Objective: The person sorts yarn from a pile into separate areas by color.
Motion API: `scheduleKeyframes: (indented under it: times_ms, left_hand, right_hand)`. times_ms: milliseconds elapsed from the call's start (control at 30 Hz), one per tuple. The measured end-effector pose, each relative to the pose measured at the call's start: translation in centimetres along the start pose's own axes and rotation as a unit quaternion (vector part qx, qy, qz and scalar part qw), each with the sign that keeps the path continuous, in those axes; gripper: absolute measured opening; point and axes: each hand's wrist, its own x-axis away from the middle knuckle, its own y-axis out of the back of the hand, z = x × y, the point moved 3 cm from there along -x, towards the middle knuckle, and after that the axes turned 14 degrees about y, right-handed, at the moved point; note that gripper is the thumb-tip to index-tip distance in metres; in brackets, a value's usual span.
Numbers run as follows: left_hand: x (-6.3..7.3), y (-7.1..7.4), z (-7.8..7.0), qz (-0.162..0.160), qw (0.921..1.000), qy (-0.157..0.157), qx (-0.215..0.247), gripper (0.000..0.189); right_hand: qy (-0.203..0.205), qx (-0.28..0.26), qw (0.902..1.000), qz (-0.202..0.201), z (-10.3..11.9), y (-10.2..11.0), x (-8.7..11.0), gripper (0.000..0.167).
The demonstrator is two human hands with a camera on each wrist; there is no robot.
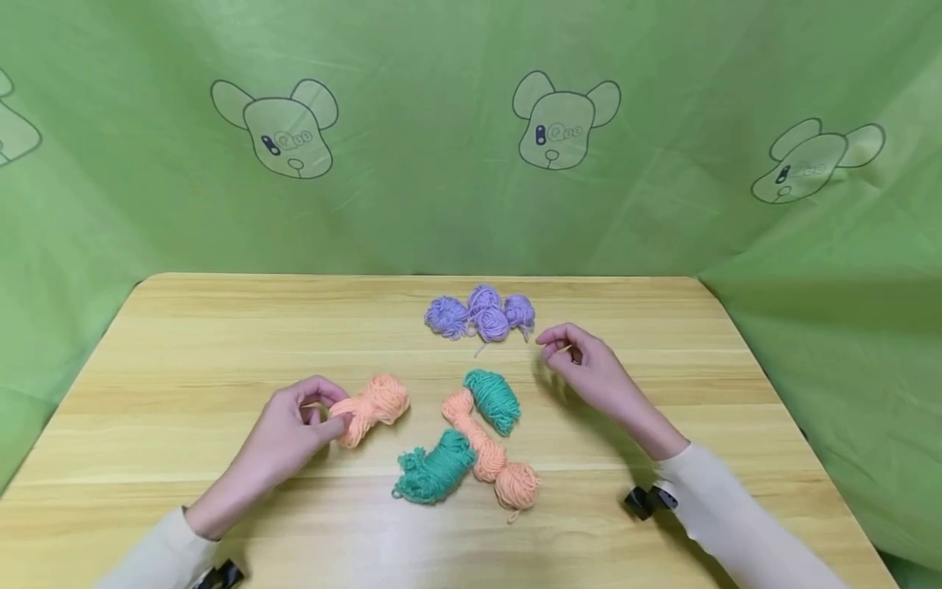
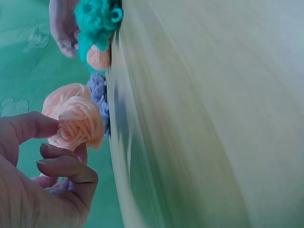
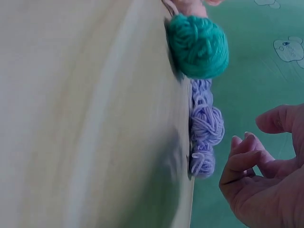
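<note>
My left hand [image 1: 298, 421] pinches the near end of a peach yarn skein [image 1: 384, 398] between thumb and fingers; the same peach yarn [image 2: 78, 118] fills the fingertips in the left wrist view. To its right lie a second peach skein [image 1: 482, 446], a small peach ball [image 1: 518, 486], and two green skeins, one nearer [image 1: 436, 468] and one farther [image 1: 493, 401]. My right hand [image 1: 585, 364] hovers over the table right of the purple yarn balls [image 1: 491, 323], fingers loosely bent. Nothing lies between its thumb and fingers [image 3: 249, 147] in the right wrist view.
The purple yarn sits in a cluster near the back edge of the wooden table [image 1: 184, 343]. Behind the table hangs a green curtain [image 1: 427, 204] printed with bear heads. A black wrist device [image 1: 649, 501] is at the right sleeve [image 1: 728, 511].
</note>
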Motion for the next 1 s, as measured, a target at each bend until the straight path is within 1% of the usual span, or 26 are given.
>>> scheduleKeyframes:
  times_ms: [267, 433, 533, 800, 1000]
  left_hand:
    - [0.2, 2.0, 0.8, -0.025, 0.9994, 0.008, 0.021, 0.025]
    - [0.4, 3.2, 1.1, -0.041, 0.9989, 0.007, 0.024, 0.027]
    - [0.6, 4.1, 1.4, -0.052, 0.9983, 0.009, 0.026, 0.028]
    - [0.9, 6.8, 3.1, -0.089, 0.9952, 0.019, 0.035, 0.028]
    - [1.5, 8.3, 4.3, -0.112, 0.9925, 0.043, 0.027, 0.023]
  right_hand:
    - [0.007, -0.006, 0.9999, 0.014, 0.5, -0.4, 2.2, 0.029]
    - [0.012, -0.023, 0.9996, 0.012, 0.9, -0.8, 3.1, 0.031]
    - [0.015, -0.038, 0.999, 0.017, 1.1, -1.2, 3.6, 0.031]
    - [0.018, -0.047, 0.9981, 0.035, 1.7, -2.1, 5.1, 0.031]
    - [0.028, -0.048, 0.9971, 0.053, 2.3, -2.9, 5.9, 0.026]
